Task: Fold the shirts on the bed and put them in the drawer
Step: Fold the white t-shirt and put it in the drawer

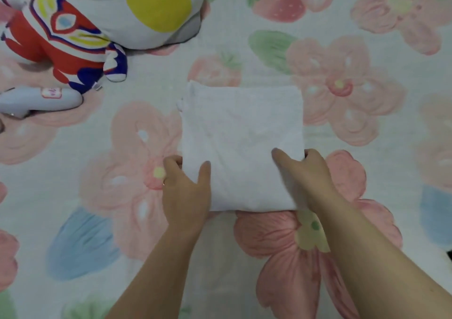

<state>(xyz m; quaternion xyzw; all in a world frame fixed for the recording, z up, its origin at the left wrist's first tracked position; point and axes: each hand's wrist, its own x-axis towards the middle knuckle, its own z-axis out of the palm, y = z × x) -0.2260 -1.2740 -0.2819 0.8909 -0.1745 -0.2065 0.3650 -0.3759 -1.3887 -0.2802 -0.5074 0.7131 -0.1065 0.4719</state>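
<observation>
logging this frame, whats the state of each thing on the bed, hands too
white cloth shirt: folded into a flat rectangle, lying on the bedsheet
left hand: gripping the shirt's near left edge
right hand: gripping the shirt's near right edge
red, white and blue plush toy: lying untouched at upper left

Single head view, steeply downward, close over the bed (367, 127), edges somewhat blurred
</observation>
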